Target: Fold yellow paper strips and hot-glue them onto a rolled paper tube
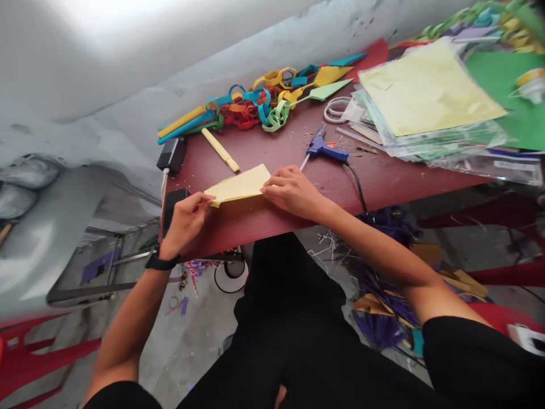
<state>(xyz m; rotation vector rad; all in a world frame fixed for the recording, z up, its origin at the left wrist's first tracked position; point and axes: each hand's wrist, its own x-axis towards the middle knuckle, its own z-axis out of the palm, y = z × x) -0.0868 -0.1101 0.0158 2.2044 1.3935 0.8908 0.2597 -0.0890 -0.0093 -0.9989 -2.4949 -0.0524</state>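
Note:
A pale yellow folded paper sheet [238,186] lies on the dark red table [298,165] near its front edge. My left hand [186,220] pinches the sheet's left corner, fingers closed on it; a black watch sits on that wrist. My right hand [292,190] rests on the sheet's right edge with fingers curled down, pressing it to the table.
A blue glue gun [326,149] with a black cord lies just behind my right hand. A yellow paper strip [220,149] and a black adapter [171,154] sit behind the sheet. Colourful paper chains [255,105] lie at the back. Bagged paper sheets [430,94] fill the right.

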